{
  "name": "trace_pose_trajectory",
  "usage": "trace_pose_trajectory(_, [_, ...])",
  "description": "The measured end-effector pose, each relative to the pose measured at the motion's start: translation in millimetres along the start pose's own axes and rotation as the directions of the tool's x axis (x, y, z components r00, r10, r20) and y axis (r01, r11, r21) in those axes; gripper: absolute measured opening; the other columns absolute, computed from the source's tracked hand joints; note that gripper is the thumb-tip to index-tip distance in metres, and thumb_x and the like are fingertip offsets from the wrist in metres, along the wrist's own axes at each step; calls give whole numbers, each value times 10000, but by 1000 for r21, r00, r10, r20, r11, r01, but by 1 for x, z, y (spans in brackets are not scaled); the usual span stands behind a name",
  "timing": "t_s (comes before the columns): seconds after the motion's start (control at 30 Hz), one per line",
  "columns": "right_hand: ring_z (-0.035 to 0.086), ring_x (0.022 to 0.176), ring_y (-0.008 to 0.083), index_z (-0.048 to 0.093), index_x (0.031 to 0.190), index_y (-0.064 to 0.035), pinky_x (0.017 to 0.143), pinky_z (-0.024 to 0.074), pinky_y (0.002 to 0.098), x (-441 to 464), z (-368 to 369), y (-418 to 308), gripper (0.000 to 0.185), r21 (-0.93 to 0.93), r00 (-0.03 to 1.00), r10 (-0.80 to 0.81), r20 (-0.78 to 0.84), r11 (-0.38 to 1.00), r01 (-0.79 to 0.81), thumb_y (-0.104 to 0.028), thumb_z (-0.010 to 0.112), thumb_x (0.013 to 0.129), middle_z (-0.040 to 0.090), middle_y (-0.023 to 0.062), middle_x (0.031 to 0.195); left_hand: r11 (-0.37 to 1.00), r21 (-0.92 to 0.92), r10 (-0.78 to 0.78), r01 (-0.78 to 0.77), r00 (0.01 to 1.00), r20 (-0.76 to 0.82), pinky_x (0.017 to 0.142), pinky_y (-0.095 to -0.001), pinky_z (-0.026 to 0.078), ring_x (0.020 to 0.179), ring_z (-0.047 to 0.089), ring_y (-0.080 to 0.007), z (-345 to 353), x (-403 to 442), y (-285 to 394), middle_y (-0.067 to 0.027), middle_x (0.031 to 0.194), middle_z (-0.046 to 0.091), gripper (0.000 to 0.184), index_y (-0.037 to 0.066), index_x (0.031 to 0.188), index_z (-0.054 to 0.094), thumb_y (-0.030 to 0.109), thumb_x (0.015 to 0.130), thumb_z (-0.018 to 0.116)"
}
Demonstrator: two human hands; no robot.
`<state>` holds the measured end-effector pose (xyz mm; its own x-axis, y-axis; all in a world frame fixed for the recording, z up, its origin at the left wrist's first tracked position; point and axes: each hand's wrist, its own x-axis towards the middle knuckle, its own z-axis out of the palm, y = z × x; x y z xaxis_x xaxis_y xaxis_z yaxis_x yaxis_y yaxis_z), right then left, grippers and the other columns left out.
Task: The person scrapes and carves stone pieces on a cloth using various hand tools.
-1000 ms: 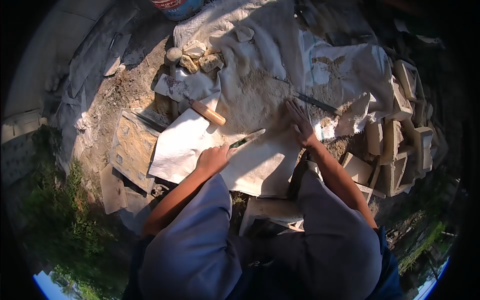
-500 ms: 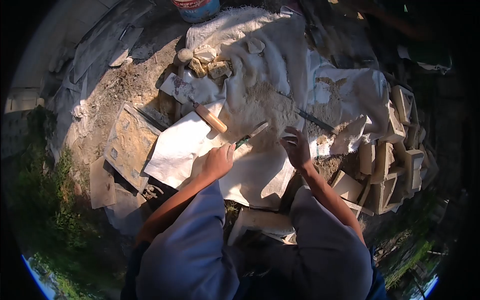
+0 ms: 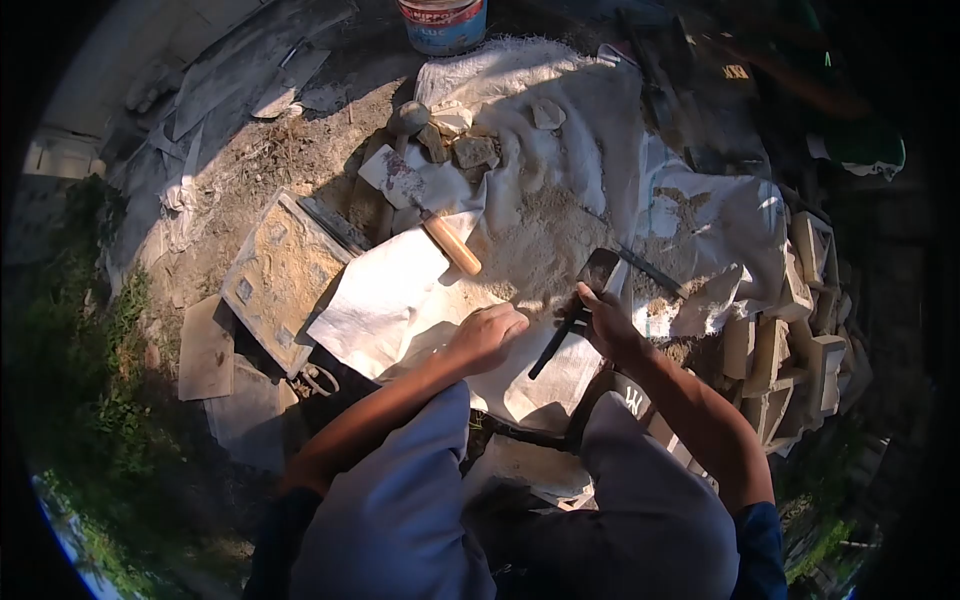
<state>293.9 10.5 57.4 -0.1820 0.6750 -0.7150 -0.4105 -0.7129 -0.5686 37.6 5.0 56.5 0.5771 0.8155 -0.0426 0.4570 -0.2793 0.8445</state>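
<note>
My left hand [image 3: 488, 337] is closed above the white sack cloth [image 3: 385, 290]; what it holds, if anything, is hidden. In my right hand [image 3: 608, 325] is a dark tool [image 3: 562, 342] with a long black bar and a broad flat head, held at a slant over the cloth. Ahead of both hands lies pale powder [image 3: 535, 235]. A trowel with a wooden handle [image 3: 452, 244] rests left of the powder, and a long dark flat bar [image 3: 652, 272] lies to its right.
Hollow pale blocks [image 3: 770, 350] are piled at the right. A powder-covered slab [image 3: 280, 275] lies at the left. Stones [image 3: 475, 152] and a round-headed mallet [image 3: 408, 118] sit farther back, near a blue and red bucket [image 3: 445, 28]. A person's arm [image 3: 790, 85] shows dimly at upper right.
The dark tool has come into my right hand, which was bare before. My left hand has moved right; the green-handled blade it held no longer shows. The camera view has shifted.
</note>
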Motion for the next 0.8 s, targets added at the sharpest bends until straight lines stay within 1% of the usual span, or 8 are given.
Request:
trace_pose_trajectory(0.1, [667, 723, 196, 562, 930, -24, 691, 575, 368, -33, -19, -60, 267, -516, 999, -31, -8, 857, 22, -242, 488, 1066, 601, 70, 788, 980, 196, 66, -31, 982, -175, 878, -405, 498, 971, 609, -331, -9, -11, -16, -148, 915, 635, 229, 39, 948, 670, 213, 993, 528])
trace_pose_trajectory(0.17, [647, 743, 159, 571, 993, 31, 664, 518, 333, -53, -20, -104, 279, -878, 990, -100, 98, 460, 134, -237, 513, 1045, 628, 76, 808, 947, 320, 54, -2, 987, -153, 907, -431, 487, 1043, 588, -314, -17, -24, -31, -130, 975, 656, 185, 52, 931, 677, 176, 966, 544])
trace_pose_trajectory(0.23, [671, 789, 245, 590, 1076, 43, 693, 517, 393, -58, -21, -119, 292, -930, 960, -219, 174, 283, 233, -241, 545, 1031, 659, 131, 843, 761, 639, 136, -113, 991, 14, 923, -457, 462, 1126, 558, -313, -23, -34, -42, -110, 1133, 657, 167, 56, 1000, 684, 173, 926, 591])
trace_pose_trajectory(0.27, [671, 789, 245, 590, 1076, 43, 693, 517, 393, -51, -29, -117, 292, -933, 960, -215, 178, 275, 234, -241, 545, 1031, 659, 131, 843, 776, 617, 166, -128, 986, -4, 929, -482, 451, 1188, 530, -286, -21, -36, -46, -76, 1256, 640, 189, 75, 1029, 687, 190, 888, 637])
trace_pose_trajectory(0.33, [667, 843, 373, 598, 1139, 29, 716, 498, 460, -23, -49, -97, 321, -787, 669, -414, 617, -333, 520, -265, 575, 1011, 668, 207, 878, 745, 659, 207, -106, 975, -77, 965, -489, 437, 1217, 515, -279, -29, -31, -39, -72, 1320, 612, 230, 80, 1071, 684, 209, 883, 650])
trace_pose_trajectory(0.5, [606, 873, 491, 598, 1043, 41, 734, 471, 514, 26, 17, -56, 329, -945, 921, -241, 307, 32, 324, -283, 585, 986, 636, 283, 868, 651, 758, 217, -47, 968, -126, 1177, -567, 248, 1441, 361, -298, -60, 7, -22, -89, 1461, 518, 398, 62, 1226, 633, 251, 877, 673])
trace_pose_trajectory(0.73, [607, 846, 513, 539, 940, 46, 707, 459, 561, 63, 66, -9, 261, -833, 792, -328, 515, 29, 553, -210, 547, 992, 629, 310, 841, 517, 856, 50, 16, 998, -49, 1197, -594, 203, 1469, 332, -323, -56, 5, -28, -165, 1352, 586, 345, 10, 1149, 668, 197, 869, 594])
trace_pose_trajectory(0.8, [607, 818, 512, 530, 963, 35, 684, 460, 570, 61, 72, 2, 243, -865, 824, -333, 458, 45, 499, -206, 544, 992, 627, 310, 828, 541, 841, -311, 14, 932, 185, 1194, -594, 210, 1459, 346, -345, -60, 5, -16, -206, 1299, 609, 354, -20, 1126, 670, 188, 867, 548])
